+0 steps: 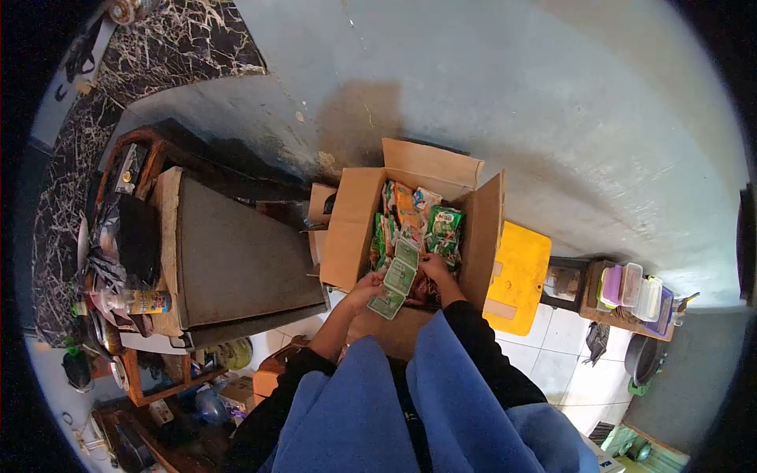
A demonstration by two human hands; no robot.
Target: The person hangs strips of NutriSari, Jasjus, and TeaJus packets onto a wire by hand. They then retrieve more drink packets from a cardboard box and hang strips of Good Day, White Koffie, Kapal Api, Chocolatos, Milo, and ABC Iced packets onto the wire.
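Observation:
A strip of joined green sachets (400,274) hangs in front of me, over the near side of an open cardboard box (347,229). My left hand (365,290) pinches the strip at its left edge, low down. Closed at the strip's right edge, higher up, is my right hand (435,268), its fingertips partly hidden. Inside the box lie several snack and drink packets, among them a green pack (445,229) and an orange pack (405,205). Print on the sachets is too small to read.
The box's flaps stand up and outward against the wall side. To the right are a yellow board (520,276) and a shelf with plastic containers (631,288). A large dark cabinet (244,256) stands left, with a bottle (138,301) beyond it.

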